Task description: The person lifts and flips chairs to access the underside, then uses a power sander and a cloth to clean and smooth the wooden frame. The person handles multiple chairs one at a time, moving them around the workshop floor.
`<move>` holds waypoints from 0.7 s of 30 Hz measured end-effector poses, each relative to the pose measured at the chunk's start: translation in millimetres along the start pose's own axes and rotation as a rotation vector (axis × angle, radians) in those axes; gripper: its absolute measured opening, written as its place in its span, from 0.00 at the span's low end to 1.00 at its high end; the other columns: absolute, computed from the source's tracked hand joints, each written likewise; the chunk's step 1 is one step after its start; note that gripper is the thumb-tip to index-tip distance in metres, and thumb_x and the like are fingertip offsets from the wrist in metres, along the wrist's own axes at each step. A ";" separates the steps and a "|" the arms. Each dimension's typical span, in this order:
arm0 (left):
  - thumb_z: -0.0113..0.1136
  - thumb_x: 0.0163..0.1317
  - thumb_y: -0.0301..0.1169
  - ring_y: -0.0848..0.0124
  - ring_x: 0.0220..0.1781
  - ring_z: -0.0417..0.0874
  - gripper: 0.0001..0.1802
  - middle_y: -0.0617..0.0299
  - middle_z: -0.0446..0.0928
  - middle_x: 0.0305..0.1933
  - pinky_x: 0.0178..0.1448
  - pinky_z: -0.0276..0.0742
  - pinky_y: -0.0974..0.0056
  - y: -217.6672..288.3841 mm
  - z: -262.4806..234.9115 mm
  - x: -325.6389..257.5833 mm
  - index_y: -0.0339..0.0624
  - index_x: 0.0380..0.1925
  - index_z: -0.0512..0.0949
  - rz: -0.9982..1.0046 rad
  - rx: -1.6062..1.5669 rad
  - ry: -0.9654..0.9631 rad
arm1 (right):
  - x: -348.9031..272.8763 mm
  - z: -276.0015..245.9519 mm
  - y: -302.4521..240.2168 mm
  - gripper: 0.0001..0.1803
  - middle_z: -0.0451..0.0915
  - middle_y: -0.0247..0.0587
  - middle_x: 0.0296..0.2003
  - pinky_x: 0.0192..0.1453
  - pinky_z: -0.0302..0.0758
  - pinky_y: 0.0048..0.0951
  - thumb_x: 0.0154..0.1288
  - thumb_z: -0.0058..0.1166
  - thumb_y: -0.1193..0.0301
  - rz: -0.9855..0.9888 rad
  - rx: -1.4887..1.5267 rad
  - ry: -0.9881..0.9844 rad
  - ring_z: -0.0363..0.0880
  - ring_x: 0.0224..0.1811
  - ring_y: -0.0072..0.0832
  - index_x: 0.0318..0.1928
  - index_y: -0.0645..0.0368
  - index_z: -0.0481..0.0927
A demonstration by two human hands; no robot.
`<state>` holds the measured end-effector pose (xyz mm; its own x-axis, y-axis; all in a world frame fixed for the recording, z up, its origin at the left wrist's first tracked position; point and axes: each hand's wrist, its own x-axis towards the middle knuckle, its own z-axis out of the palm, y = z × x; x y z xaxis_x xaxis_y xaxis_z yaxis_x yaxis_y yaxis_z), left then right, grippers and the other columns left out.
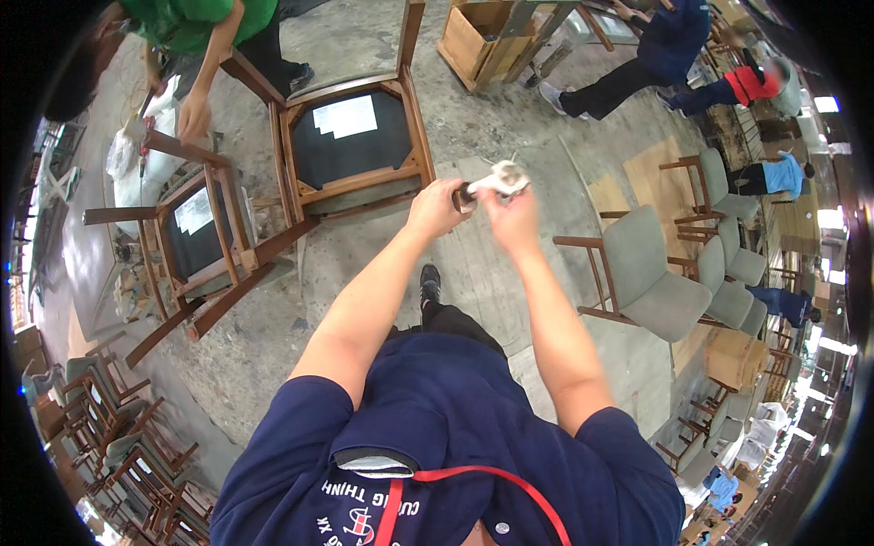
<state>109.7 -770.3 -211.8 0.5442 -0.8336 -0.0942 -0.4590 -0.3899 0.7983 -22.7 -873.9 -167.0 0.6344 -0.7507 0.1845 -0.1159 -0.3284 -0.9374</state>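
Note:
My left hand [437, 207] is closed round a dark brown wooden piece [465, 197]; it looks like the end of a chair leg, but my fingers hide where it leads. Close beside it, my right hand [513, 218] pinches a crumpled white rag [503, 178] with a brownish patch, held up against the brown piece. Just beyond my left hand stands an upturned wooden chair [414, 136], its black seat underside carrying white paper labels. Left of it is a second upturned chair [232, 214] with a similar dark underside.
A co-worker in a green shirt [187, 20] has a hand by the second chair. Grey upholstered chairs [642, 264] stand in a row at the right. A wooden crate [473, 41] is at the back; another person [669, 45] walks near it. Stacked chairs [137, 455] fill the lower left.

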 end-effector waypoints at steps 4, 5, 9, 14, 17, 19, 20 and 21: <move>0.81 0.53 0.38 0.52 0.63 0.87 0.29 0.55 0.89 0.56 0.66 0.84 0.49 -8.2 -1.4 -3.1 0.53 0.58 0.87 0.044 0.009 0.042 | -6.4 -8.0 0.5 0.20 0.88 0.36 0.52 0.61 0.82 0.32 0.68 0.77 0.73 -0.009 0.002 -0.077 0.88 0.55 0.28 0.56 0.60 0.81; 0.82 0.53 0.39 0.51 0.63 0.87 0.29 0.55 0.89 0.56 0.66 0.84 0.48 -6.6 -0.3 -4.3 0.53 0.58 0.87 0.059 -0.001 0.043 | -16.4 -10.2 -1.0 0.21 0.87 0.36 0.52 0.61 0.82 0.32 0.68 0.77 0.74 0.022 0.055 -0.160 0.88 0.55 0.28 0.56 0.60 0.81; 0.83 0.54 0.40 0.51 0.63 0.87 0.29 0.55 0.89 0.56 0.67 0.84 0.48 2.7 0.5 5.1 0.53 0.58 0.87 0.038 0.042 -0.015 | -8.9 -16.9 5.2 0.22 0.86 0.35 0.51 0.59 0.83 0.30 0.69 0.75 0.78 0.098 0.153 -0.015 0.88 0.53 0.26 0.58 0.60 0.79; 0.80 0.55 0.38 0.52 0.61 0.88 0.25 0.56 0.90 0.54 0.63 0.85 0.47 5.4 -5.9 -1.5 0.55 0.54 0.88 0.007 0.035 -0.021 | -20.7 -14.3 -0.4 0.20 0.87 0.36 0.48 0.59 0.83 0.29 0.70 0.74 0.79 -0.025 0.081 -0.123 0.88 0.52 0.25 0.57 0.61 0.78; 0.79 0.55 0.37 0.52 0.61 0.88 0.23 0.57 0.90 0.53 0.62 0.85 0.47 10.4 -7.0 1.2 0.54 0.53 0.88 -0.031 0.037 -0.055 | -11.5 -25.9 8.2 0.20 0.88 0.35 0.47 0.58 0.84 0.30 0.70 0.74 0.79 0.084 0.203 -0.101 0.88 0.50 0.25 0.57 0.62 0.78; 0.79 0.55 0.37 0.52 0.61 0.88 0.23 0.57 0.90 0.53 0.62 0.85 0.47 9.2 -5.3 -0.4 0.55 0.53 0.88 -0.014 0.024 -0.030 | -16.1 -28.3 7.4 0.20 0.89 0.36 0.47 0.58 0.84 0.30 0.71 0.74 0.78 0.072 0.230 -0.069 0.88 0.50 0.25 0.58 0.63 0.79; 0.79 0.55 0.37 0.52 0.61 0.88 0.24 0.57 0.90 0.53 0.62 0.85 0.47 3.3 -7.4 -3.0 0.55 0.53 0.88 -0.014 0.031 -0.019 | -19.7 -23.6 1.1 0.20 0.89 0.37 0.48 0.59 0.84 0.30 0.71 0.74 0.77 0.051 0.137 -0.140 0.88 0.51 0.25 0.58 0.64 0.80; 0.79 0.55 0.37 0.52 0.61 0.88 0.24 0.57 0.90 0.54 0.63 0.85 0.48 -2.7 -10.3 -5.5 0.55 0.54 0.88 -0.014 0.038 -0.007 | -24.4 -18.1 -5.4 0.20 0.90 0.38 0.49 0.60 0.84 0.31 0.72 0.74 0.76 0.027 0.045 -0.211 0.88 0.52 0.25 0.59 0.66 0.81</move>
<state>115.2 -760.7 -207.3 0.5456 -0.8308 -0.1098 -0.4780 -0.4162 0.7735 -51.3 -864.1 -161.1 0.7781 -0.6204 0.0981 -0.1033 -0.2804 -0.9543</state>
